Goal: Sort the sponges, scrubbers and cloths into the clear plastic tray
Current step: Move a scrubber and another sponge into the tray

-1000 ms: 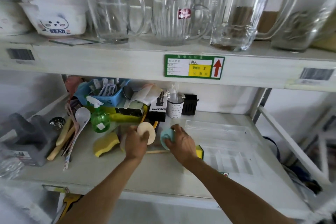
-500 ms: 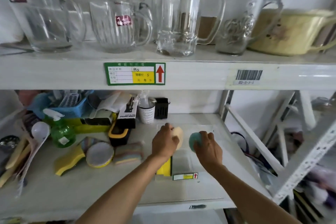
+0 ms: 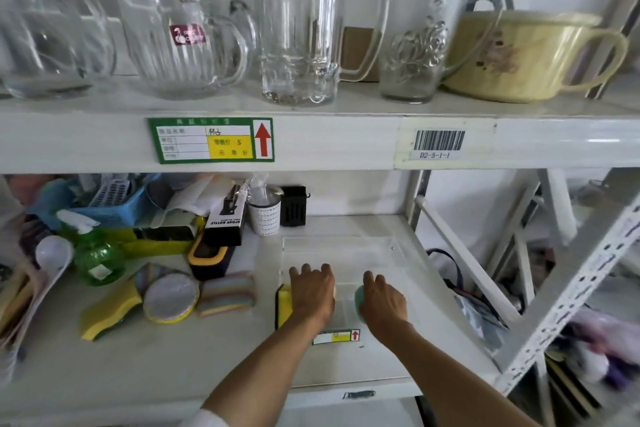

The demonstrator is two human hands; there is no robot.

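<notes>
Here, at lower centre, the left hand apparently covers a pale pad, and the right hand grips a teal sponge, both over the clear tray.

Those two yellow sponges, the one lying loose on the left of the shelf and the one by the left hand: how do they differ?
The wavy yellow sponge has curved, S-shaped edges and lies flat out on the shelf, untouched. The yellow block sponge looks straight-edged with a dark layer along its side, stands on edge at the left end of the clear tray, and is partly hidden by the left hand. Both are yellow.
</notes>
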